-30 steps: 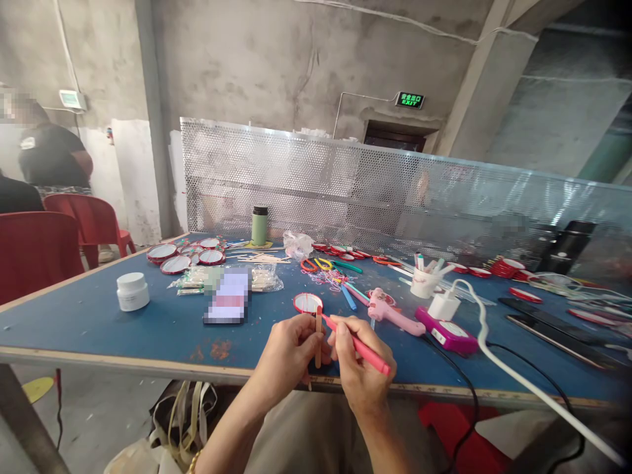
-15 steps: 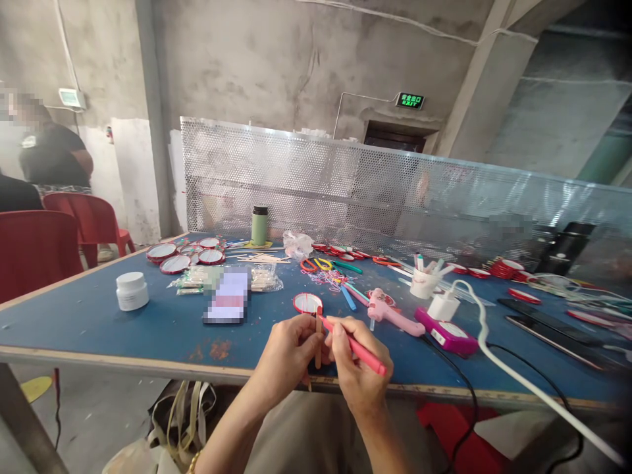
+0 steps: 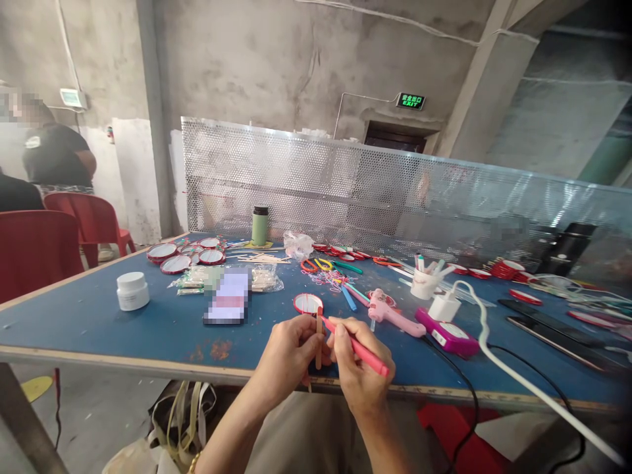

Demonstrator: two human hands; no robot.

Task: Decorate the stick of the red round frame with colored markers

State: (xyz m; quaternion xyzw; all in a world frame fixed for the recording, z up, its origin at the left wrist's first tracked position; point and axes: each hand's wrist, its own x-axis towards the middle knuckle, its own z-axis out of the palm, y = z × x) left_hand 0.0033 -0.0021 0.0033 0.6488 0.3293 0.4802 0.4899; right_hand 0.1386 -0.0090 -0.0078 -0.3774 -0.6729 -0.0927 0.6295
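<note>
Pinching a flat wooden stick (image 3: 318, 359) close to upright, your left hand (image 3: 290, 343) has thumb and fingers closed around its middle. The stick's top end is red, and its lower end pokes out below your thumb. Your right hand (image 3: 363, 359) grips a pinkish-red marker (image 3: 369, 356) like a pen, its tip pointing up and left to the stick just below the red end; you cannot tell from this view whether the tip touches the wood. Both hands are near each other, above the front edge of the blue tabletop (image 3: 99, 332).

Just beyond the stick lies a white disc (image 3: 307, 303) with a red rim, partly hidden by the stick's top. To the right of your hands you have a pink glue gun (image 3: 397, 317), a purple box (image 3: 451, 336), a white plug (image 3: 444, 307) and a white cup (image 3: 424, 283) holding pens. To your left are a phone (image 3: 230, 296), bagged sticks (image 3: 267, 278) and a white jar (image 3: 132, 293), with more red-rimmed discs (image 3: 176, 264) grouped behind. A green bottle (image 3: 259, 228) stands near the perforated metal screen (image 3: 296, 171). Farther left, a person in a dark top (image 3: 56, 155) is behind a red chair (image 3: 91, 217).
</note>
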